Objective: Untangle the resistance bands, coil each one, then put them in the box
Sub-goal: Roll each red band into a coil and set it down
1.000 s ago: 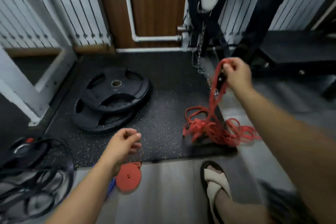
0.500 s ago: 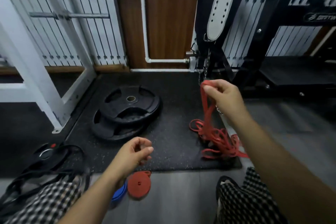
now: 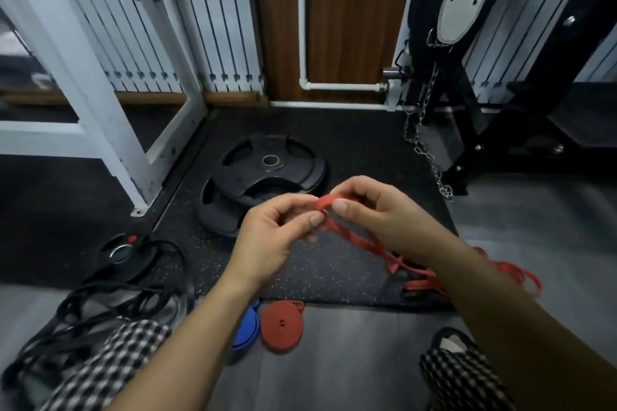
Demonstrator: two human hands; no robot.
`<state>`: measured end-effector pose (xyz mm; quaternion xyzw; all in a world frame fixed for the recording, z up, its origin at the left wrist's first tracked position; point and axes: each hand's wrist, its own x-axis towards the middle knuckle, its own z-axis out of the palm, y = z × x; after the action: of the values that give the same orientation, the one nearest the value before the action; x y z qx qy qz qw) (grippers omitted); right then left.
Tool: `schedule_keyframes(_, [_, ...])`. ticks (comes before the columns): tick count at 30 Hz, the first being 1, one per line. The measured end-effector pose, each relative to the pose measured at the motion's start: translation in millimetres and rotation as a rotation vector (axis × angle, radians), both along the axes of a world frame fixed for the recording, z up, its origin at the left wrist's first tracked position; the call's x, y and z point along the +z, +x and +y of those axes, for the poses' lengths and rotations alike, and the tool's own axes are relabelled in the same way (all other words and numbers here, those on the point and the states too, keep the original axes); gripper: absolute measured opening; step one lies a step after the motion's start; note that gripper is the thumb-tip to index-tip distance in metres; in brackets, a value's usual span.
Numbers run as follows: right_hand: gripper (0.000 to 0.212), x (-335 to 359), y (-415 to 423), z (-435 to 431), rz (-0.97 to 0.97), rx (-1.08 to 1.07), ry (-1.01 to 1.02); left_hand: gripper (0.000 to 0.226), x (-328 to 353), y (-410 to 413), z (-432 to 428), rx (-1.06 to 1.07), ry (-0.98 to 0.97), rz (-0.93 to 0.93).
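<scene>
Both the left hand [image 3: 277,230] and right hand [image 3: 374,210] pinch the red band's [image 3: 325,202] folded end; its tail trails to the floor mat [image 3: 350,150]. The person should roll tightly, feeding slack evenly

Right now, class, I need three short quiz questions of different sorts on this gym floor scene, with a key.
1. True or false: both hands pinch the red band.
2. Which coil lies beside the red coil? A blue B green C yellow
3. Fill in: the black bands lie in a ____ heap.

Key: 1 true: left hand, right hand. 2 A, the blue coil. 3 tangled.
</scene>
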<state>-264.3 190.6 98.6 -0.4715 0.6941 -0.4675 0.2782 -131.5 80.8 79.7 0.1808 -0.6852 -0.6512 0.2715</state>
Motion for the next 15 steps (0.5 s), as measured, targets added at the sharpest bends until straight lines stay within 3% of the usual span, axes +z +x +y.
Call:
schedule_keyframes(2, [0.015, -7.6, 6.1, -8.3, -0.054, -0.008, -0.041, 0.017, 2.0, -0.6, -2.4, 0.039, 0.120, 0.019])
schedule_keyframes(5, [0.020, -21.3, 12.8, -15.4, -0.008, 0.020, -0.026, 0.015, 3.7, 4.1, -6.6, 0.073, 0.132, 0.027])
schedule_keyframes(10, [0.026, -27.4, 20.3, -19.7, 0.330, -0.021, -0.045, 0.016, 3.9, 12.8, -12.0, 0.112, 0.195, -0.010])
schedule_keyframes(15, [0.026, -30.5, 27.4, -21.7, 0.560, 0.026, -0.049, 0.008, 3.9, 22.7, -22.4, 0.064, 0.271, -0.175])
